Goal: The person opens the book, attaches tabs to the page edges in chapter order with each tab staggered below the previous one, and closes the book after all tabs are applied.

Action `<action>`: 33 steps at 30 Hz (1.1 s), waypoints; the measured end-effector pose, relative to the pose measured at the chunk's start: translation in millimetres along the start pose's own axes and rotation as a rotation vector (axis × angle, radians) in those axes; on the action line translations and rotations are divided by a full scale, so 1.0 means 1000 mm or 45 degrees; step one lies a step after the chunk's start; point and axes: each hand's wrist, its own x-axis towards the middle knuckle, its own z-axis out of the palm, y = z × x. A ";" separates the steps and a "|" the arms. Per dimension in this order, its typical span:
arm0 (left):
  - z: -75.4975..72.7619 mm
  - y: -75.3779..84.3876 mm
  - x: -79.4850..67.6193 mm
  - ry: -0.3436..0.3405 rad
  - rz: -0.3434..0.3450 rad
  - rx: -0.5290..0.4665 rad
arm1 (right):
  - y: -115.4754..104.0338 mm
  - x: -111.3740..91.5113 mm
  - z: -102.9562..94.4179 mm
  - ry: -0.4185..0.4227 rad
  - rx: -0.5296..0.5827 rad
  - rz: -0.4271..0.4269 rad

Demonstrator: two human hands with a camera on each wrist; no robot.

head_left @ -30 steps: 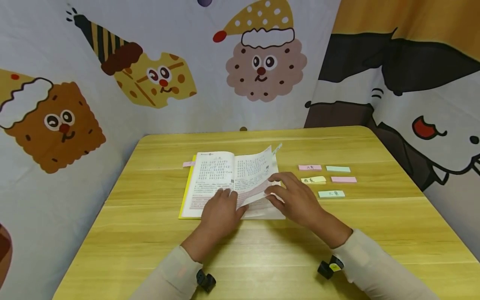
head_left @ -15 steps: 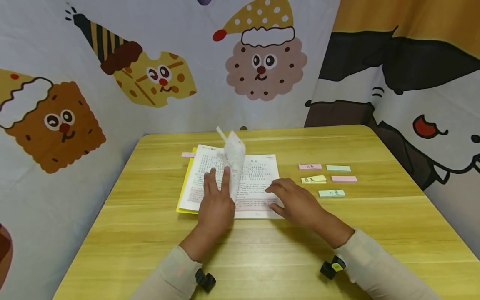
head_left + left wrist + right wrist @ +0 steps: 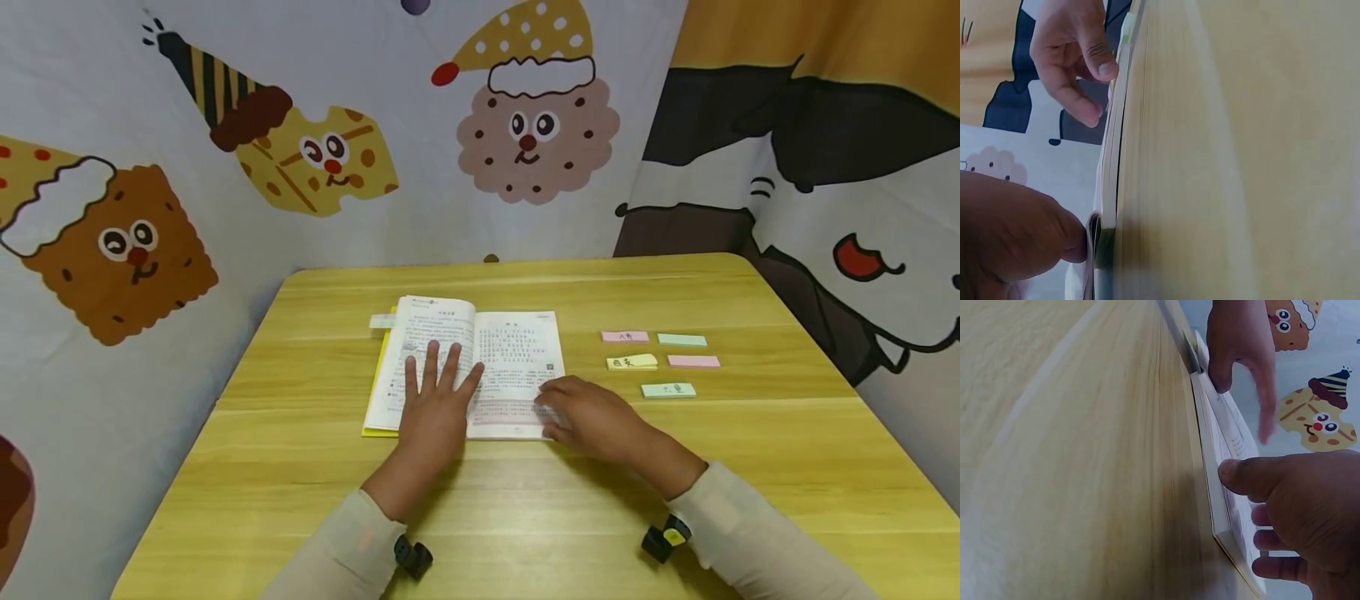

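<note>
Right now, one book point(image 3: 512, 321) lies spread out on the tabletop point(image 3: 262, 500), with two pages facing up, one on each side. Its yellow cover point(image 3: 378, 432) peeks out on the left, and one pale green tab point(image 3: 381, 321) sticks out past that same side.

Two hands are at the book. The left hand point(image 3: 433, 412) lies on the left page, near the middle fold, with its grip wide and its fingers spread. The right hand point(image 3: 596, 419) is at the right page's outer edge. Its grip is wide too, with a gap between thumb and fingers, and the thumb touches the page edge.

To the right of the book are five spots of sticky notes: two pink notes point(image 3: 693, 361), two green notes point(image 3: 682, 340) and one yellow bunch point(image 3: 632, 362). Three of the five show dark writing: one pink, one green and the yellow. They sit near each other but don't touch.

Two pale sleeves point(image 3: 757, 529) each have one black gadget point(image 3: 412, 557). Three cartoon snacks in hats point(image 3: 540, 150) smile from the cloth point(image 3: 435, 237) behind.
</note>
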 end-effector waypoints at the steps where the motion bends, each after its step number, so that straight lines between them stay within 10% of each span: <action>1: 0.000 0.000 0.000 -0.026 0.024 -0.014 | 0.000 0.000 0.000 -0.009 0.000 -0.005; 33: -0.005 -0.003 -0.007 -0.283 0.055 -0.257 | 0.001 0.002 -0.002 -0.086 0.070 -0.055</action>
